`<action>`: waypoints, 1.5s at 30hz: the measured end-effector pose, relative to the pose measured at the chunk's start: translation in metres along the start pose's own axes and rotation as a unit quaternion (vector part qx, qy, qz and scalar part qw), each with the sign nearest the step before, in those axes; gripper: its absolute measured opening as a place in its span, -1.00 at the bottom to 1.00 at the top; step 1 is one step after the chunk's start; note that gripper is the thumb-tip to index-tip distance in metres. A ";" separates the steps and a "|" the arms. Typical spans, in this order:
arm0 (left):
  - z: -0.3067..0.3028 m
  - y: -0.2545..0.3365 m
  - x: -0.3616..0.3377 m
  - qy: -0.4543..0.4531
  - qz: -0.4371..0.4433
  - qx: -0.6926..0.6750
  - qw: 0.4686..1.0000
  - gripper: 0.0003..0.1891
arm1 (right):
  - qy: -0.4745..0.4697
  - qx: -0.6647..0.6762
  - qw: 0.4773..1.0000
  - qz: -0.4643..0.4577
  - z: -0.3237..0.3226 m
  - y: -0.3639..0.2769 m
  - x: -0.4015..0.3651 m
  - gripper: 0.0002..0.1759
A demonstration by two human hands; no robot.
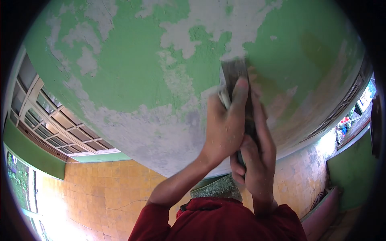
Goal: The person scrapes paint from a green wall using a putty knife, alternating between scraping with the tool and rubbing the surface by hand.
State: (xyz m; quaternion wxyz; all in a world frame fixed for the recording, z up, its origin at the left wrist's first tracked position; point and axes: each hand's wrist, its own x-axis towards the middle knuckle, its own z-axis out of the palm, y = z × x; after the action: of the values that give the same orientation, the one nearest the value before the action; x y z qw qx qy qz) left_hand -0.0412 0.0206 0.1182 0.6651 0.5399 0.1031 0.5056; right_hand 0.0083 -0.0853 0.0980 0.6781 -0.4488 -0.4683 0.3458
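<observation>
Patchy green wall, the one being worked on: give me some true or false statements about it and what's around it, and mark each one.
Both the left hand and right hand grip the long, flat, dark grey tool. True.
The right hand is nearer the tool's tip. False: the left hand is.
Pale grey patches break up the wall's green paint. True.
The floor is blue carpet. False: it's yellow-orange tiles.
The sleeves are white. False: they're dark red.

Floor (104,188): yellow-orange square tiles, thin dark crack lines, strong glare lower left. Tiling shows on both sides of the person. Speckled grey-green surface (217,189) below the hands, in front of the red shirt; can't tell if it rests on the tiles.
</observation>
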 end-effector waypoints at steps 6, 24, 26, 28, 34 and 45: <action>-0.001 -0.004 0.000 -0.004 -0.005 -0.033 0.999 -0.63 | 0.007 0.000 1.000 0.015 0.005 -0.010 0.004 -0.21; -0.008 -0.018 -0.004 -0.001 0.002 0.008 1.000 -0.60 | 0.031 0.005 0.999 0.011 0.005 0.004 -0.001 -0.23; -0.008 -0.015 -0.005 0.017 -0.010 0.013 1.000 -0.61 | 0.025 0.010 0.999 0.029 0.006 0.004 -0.002 -0.23; -0.006 -0.005 -0.003 0.017 -0.022 -0.010 1.000 -0.62 | 0.020 0.012 1.000 0.020 0.010 -0.011 -0.002 -0.23; -0.019 -0.022 0.008 0.010 0.026 0.053 0.998 -0.66 | 0.045 -0.019 0.999 -0.011 0.008 0.023 0.007 -0.23; -0.013 0.014 0.021 -0.012 0.029 0.028 0.999 -0.65 | 0.022 -0.021 1.000 -0.008 0.024 -0.013 0.012 -0.25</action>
State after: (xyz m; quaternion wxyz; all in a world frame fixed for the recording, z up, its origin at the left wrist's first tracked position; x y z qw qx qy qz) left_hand -0.0476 0.0441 0.1330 0.6359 0.5671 0.0929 0.5151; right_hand -0.0096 -0.0728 0.1177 0.6812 -0.4665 -0.4641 0.3208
